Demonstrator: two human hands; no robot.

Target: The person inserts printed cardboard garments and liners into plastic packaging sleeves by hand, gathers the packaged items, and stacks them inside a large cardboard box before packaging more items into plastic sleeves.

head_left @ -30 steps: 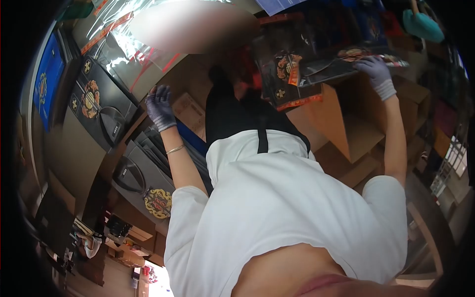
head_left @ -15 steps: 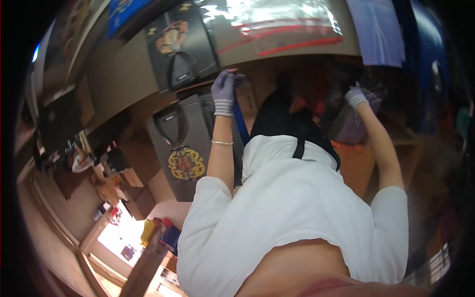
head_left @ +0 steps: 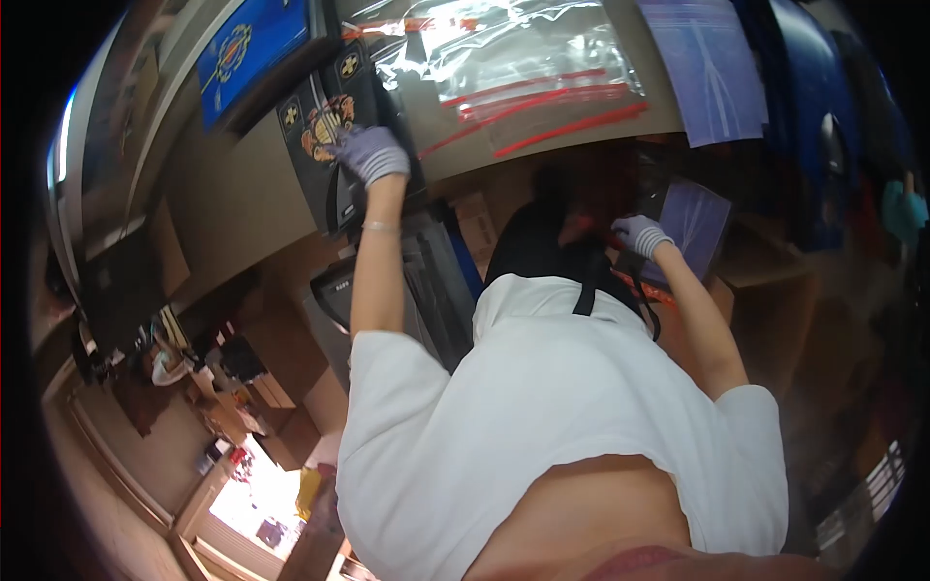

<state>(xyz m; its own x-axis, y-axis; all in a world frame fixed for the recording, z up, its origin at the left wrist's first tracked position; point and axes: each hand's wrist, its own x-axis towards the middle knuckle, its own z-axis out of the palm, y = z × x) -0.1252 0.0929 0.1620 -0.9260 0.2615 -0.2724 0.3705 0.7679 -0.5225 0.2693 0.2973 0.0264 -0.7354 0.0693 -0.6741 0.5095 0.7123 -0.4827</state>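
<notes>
My left hand [head_left: 372,155], in a grey-purple glove with a striped cuff, lies over a black bag [head_left: 315,179] with a red and gold emblem. Its fingers are stretched toward the emblem and nothing shows in them. My right hand [head_left: 641,235], gloved alike, is closed near my waist, in front of dark, blurred things. What it holds, if anything, is too unclear to name. Just right of it is a purple sheet or packet [head_left: 693,228]. Clear plastic sleeves with red edges [head_left: 552,82] lie on the table [head_left: 465,179], beyond both hands.
A blue printed bag [head_left: 252,50] is at the upper left, a light purple packet [head_left: 702,73] at the upper right. Grey bags [head_left: 426,276] stand below the table edge. An open cardboard box [head_left: 775,300] is at the right. Another person [head_left: 167,366] is far left.
The view has swung rightward over the table. My left hand has moved up and left onto the black bag. My right hand has come in toward my waist; the emblem packet beside it earlier no longer shows clearly.
</notes>
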